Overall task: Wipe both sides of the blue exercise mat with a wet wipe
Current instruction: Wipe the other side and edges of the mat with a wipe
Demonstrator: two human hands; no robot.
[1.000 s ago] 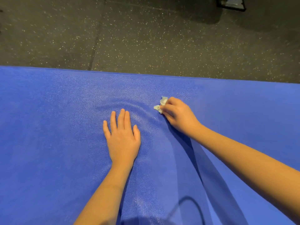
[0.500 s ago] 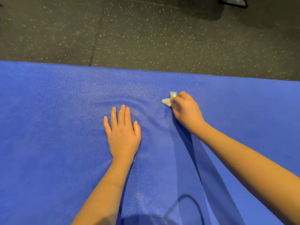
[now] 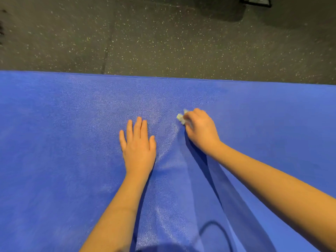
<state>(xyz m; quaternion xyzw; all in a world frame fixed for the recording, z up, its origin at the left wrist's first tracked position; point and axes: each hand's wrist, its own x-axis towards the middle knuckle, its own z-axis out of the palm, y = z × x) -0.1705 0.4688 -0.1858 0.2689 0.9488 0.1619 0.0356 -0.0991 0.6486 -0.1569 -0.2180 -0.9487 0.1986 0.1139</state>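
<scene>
Curled and bunched together at the fingers [image 3: 193, 115] of the right hand [image 3: 201, 131], pinching a small crumpled wipe [image 3: 181, 118], with only a pale tuft poking out past the knuckles and blurred as if mid-stroke. Pressed down onto the mat [image 3: 54, 142], just beyond and to the right of the left hand [image 3: 138, 144]. On that left side, straight and close together at the four fingers [image 3: 137, 126], thumb a little apart, palm flat on the blue surface, holding nothing, seemingly pinning it against the rub. Spread wide under both forearms, filling the lower view from edge to edge, with the far edge running straight against a dark speckled floor [image 3: 163, 42]. Lying flat, one face up, underside out of sight; impossible to say which face. Faint sheen around and between the hands, possibly damp from wiping, though hard to be sure. Judged soft and springy, light for its size, floppy rather than stiff, with a grainy face likely to drag on the wipe and ripple under a hard push. Hence worth bracing with a flat palm near the stroke. For turning over, best taken at an edge or corner with both hands and folded or rolled across, not lifted from the middle.
</scene>
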